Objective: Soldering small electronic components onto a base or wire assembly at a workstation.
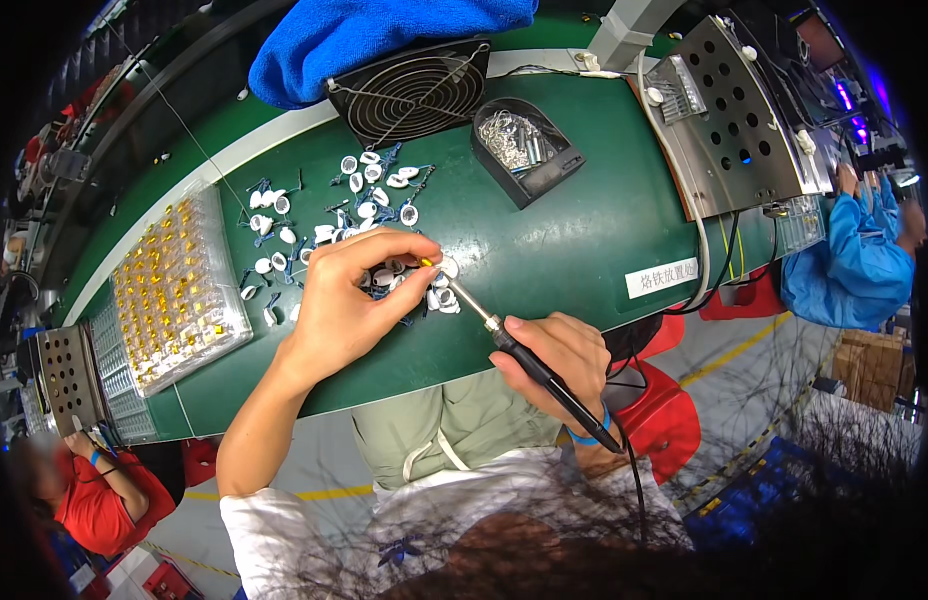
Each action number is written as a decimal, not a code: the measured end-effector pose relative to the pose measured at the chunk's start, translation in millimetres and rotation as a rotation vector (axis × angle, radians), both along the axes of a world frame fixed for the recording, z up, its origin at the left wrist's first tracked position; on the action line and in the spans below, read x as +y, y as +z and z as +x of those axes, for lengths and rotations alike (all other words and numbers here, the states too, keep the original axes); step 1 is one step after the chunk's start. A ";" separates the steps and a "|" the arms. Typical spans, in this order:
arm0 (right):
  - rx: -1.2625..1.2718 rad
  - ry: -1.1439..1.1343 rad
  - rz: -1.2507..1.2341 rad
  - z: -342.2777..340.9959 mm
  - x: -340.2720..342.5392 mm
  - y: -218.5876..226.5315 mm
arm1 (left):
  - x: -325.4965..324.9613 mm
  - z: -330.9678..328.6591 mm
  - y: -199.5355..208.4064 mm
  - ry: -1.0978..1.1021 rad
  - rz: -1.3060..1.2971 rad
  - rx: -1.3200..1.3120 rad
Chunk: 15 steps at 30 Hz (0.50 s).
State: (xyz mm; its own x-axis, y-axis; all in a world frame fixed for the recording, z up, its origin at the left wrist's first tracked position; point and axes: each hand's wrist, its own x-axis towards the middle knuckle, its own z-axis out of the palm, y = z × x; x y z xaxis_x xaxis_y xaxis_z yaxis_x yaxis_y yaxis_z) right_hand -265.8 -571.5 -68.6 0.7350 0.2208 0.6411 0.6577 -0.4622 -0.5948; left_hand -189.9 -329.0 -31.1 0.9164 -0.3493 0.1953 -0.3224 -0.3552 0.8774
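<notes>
My left hand is closed in a pinch over the green bench. A small yellow piece sits between its thumb and forefinger. Right beside it is a white round part; whether my fingers hold that too, I cannot tell. My right hand grips a black-handled soldering iron, its metal tip slanting up to the pinched piece. Under and around my left hand lie many small white oval parts with dark blue wires, some of them hidden by the hand.
A clear tray of yellow-topped pieces stands at the left. Behind are a black fan, a blue towel and a black box of metal bits. At the right stands a perforated metal case. Co-workers sit on both sides.
</notes>
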 end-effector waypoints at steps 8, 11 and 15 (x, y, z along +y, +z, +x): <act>-0.023 -0.018 -0.010 -0.5 -0.1 0.2 | 0.6 0.6 -0.7 -0.009 -0.018 0.016; -0.009 -0.012 -0.016 -0.9 -0.3 0.2 | -0.2 1.0 0.2 -0.013 -0.007 0.004; -0.003 -0.002 -0.011 -1.1 0.1 -0.8 | -0.2 0.2 -0.8 -0.005 -0.011 -0.007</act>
State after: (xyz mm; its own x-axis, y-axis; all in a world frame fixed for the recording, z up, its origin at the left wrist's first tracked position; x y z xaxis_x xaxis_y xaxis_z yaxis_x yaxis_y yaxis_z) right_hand -266.9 -571.4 -69.3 0.7335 0.2266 0.6408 0.6585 -0.4704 -0.5874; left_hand -189.7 -329.2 -31.9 0.9132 -0.3516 0.2060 -0.3306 -0.3437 0.8790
